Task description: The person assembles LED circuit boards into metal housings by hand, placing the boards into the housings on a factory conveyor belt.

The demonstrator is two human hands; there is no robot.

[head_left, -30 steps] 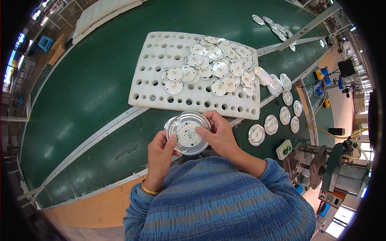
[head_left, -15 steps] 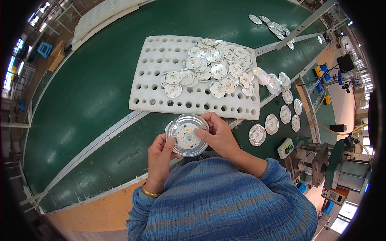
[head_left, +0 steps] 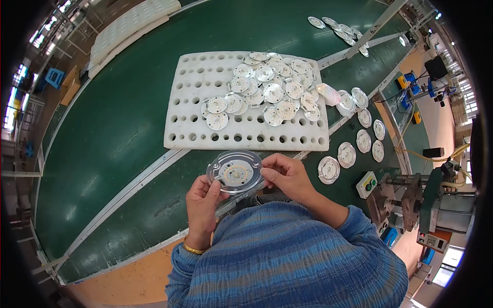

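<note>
A round silvery lamp plate [head_left: 236, 172] with an LED board in its middle is held in front of my body, tilted. My left hand [head_left: 203, 203] grips its lower left rim, thumb on top and fingers underneath. My right hand [head_left: 287, 177] pinches the right rim between thumb and curled fingers. Just beyond lies a white foam tray [head_left: 246, 145] with rows of holes, and a heap of round LED boards [head_left: 273, 92] covers its right part.
Several lamp plates [head_left: 346, 155] lie to the right of the tray on the green table [head_left: 123, 143]. Nearby are a clear plastic bag [head_left: 328, 94], a button box [head_left: 366, 185] and a metal machine [head_left: 408, 205]. More foam trays [head_left: 131, 33] sit at the far left.
The lamp plate has tilted and shifted slightly left. My right hand's thumb has moved off the LED board to the right rim. The left hand keeps its grip.
</note>
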